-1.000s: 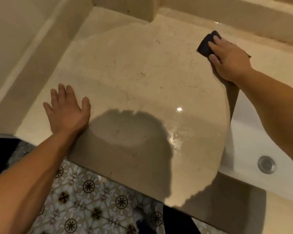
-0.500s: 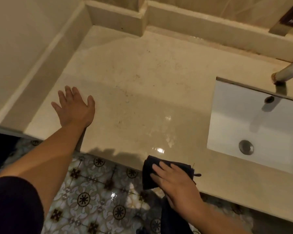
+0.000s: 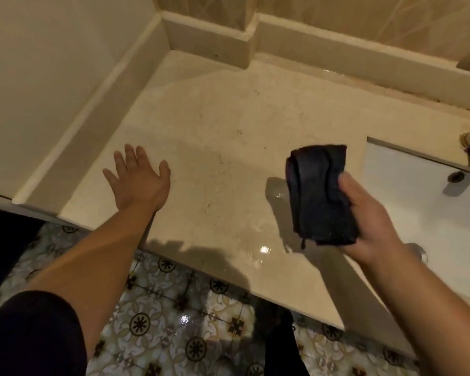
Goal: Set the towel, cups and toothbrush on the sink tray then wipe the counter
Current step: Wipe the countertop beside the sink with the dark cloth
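Wet beige counter [image 3: 228, 137], left hand [image 3: 139, 180] flat and spread, right hand [image 3: 369, 221] gripping folded dark cloth [image 3: 318, 191].

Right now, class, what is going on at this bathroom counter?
A person is wiping the counter. The right hand holds a folded dark cloth, lifted off the surface beside the sink. The left hand lies flat and open on the counter, near its left end. Wet, shiny patches show near the front edge, below the cloth. No cups, toothbrush or tray are in view.
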The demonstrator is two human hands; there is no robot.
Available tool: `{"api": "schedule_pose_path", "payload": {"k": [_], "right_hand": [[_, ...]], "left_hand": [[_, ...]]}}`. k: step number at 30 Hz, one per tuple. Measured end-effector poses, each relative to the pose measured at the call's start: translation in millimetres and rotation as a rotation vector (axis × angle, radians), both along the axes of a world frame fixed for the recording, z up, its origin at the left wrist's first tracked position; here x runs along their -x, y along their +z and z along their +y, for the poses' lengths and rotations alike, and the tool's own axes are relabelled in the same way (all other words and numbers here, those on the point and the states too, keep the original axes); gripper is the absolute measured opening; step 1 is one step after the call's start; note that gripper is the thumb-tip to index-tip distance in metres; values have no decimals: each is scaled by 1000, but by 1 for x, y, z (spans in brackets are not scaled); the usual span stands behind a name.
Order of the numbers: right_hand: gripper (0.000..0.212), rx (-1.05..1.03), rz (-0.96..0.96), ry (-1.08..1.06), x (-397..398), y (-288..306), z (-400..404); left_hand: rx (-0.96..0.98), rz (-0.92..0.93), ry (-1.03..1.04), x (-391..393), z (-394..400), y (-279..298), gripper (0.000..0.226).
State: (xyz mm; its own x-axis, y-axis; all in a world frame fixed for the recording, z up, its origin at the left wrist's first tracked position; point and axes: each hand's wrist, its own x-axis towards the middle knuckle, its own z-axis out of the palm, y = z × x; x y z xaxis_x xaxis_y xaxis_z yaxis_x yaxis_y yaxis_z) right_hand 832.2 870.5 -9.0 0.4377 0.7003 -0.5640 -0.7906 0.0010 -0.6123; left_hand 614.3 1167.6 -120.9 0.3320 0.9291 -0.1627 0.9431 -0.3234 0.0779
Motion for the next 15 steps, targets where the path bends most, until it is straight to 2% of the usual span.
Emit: {"api": "schedule_pose_path", "payload": {"k": [3, 5, 7, 10, 12, 15], "right_hand": [[32, 155, -716, -34, -83, 13, 60], [35, 323, -1088, -8, -131, -1, 100], [39, 410, -1357, 122, -170, -28, 138], [43, 527, -1797, 530, -197, -82, 179], [46, 565, -2046, 688, -202, -103, 194], [45, 607, -2136, 686, -206, -108, 197]], "left_hand": [[-15, -9, 2, 0, 1, -3, 79], [-21, 6, 5, 0, 2, -6, 80], [-35, 11, 10, -1, 2, -7, 80], [-54, 11, 21, -2, 3, -8, 81], [-65, 14, 24, -2, 2, -10, 81], [-59, -7, 19, -2, 3, -13, 80]]}}
